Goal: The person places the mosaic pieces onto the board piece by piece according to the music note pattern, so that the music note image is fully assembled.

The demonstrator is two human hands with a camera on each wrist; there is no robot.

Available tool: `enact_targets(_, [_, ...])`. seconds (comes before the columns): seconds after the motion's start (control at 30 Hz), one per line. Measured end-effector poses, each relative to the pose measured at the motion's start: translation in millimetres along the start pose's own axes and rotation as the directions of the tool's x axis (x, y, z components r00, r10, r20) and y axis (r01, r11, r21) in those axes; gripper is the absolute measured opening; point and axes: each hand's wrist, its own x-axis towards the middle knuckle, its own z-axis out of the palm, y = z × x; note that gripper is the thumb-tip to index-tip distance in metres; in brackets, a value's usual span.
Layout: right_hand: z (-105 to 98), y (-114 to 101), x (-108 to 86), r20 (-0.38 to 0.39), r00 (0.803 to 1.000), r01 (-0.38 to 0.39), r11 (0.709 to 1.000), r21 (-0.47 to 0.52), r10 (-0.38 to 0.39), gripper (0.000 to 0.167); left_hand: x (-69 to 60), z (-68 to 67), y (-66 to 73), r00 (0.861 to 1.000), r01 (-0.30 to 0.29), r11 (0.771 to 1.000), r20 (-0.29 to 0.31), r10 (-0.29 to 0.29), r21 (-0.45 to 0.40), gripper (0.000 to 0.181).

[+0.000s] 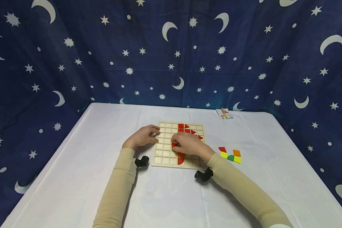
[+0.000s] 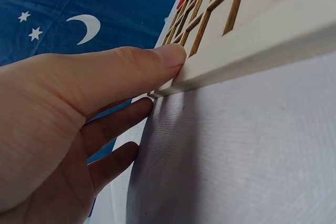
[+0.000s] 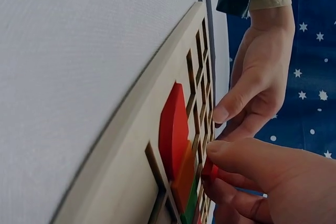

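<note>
Five flat red, orange, yellow and green tiles (image 1: 237, 159) right of the pale wooden grid board (image 1: 166, 161) look yet to place, red blocks (image 1: 181, 126) already seated, right grip (image 1: 191, 144) pinching a small red piece (image 3: 210, 171) over it, left grip (image 1: 143, 136) apart, thumb on its left edge.

we take this for a staged recording set: a white-covered table (image 1: 60, 190) spreads beneath the left hand (image 1: 141, 136) and right hand (image 1: 191, 144), black wrist-worn devices (image 1: 142, 161) sit just behind, and a navy star-and-moon curtain (image 1: 148, 34) hangs beyond them.
</note>
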Motion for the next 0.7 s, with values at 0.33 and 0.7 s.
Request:
enact_targets(0.33, [2.9,-3.2,1.4,0.004,1.000,0.010,1.000,-0.028,-0.010,0.015,-0.4,0.0,-1.1,1.000,0.003,1.000,0.003,-0.003,0.000,0.042])
enact_targets(0.7, [4.6,-4.3,1.0,-0.022,1.000,0.010,1.000,-0.028,-0.011,0.013,0.7,-0.5,-0.3,1.000,0.006,1.000,0.011,-0.006,0.010,0.043])
